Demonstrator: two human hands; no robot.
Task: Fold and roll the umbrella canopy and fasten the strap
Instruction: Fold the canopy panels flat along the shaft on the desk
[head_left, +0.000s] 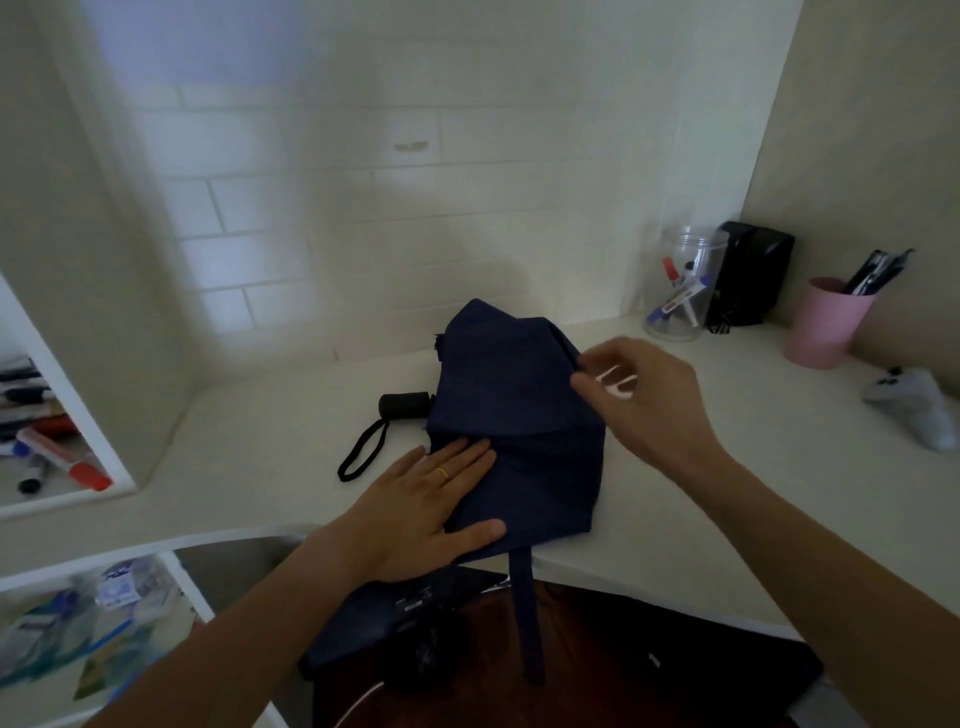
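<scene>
Left hand (415, 514) flat, open, pressing navy canopy (519, 415); right hand (636, 400) pinching its three-o'clock edge; strap (530, 613) dangling at six.

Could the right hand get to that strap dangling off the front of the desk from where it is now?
Probably yes. The right hand is free above the canopy's far edge, and the strap hangs in the open below the desk edge. The left hand lies flat on the canopy beside it, not over it.
</scene>
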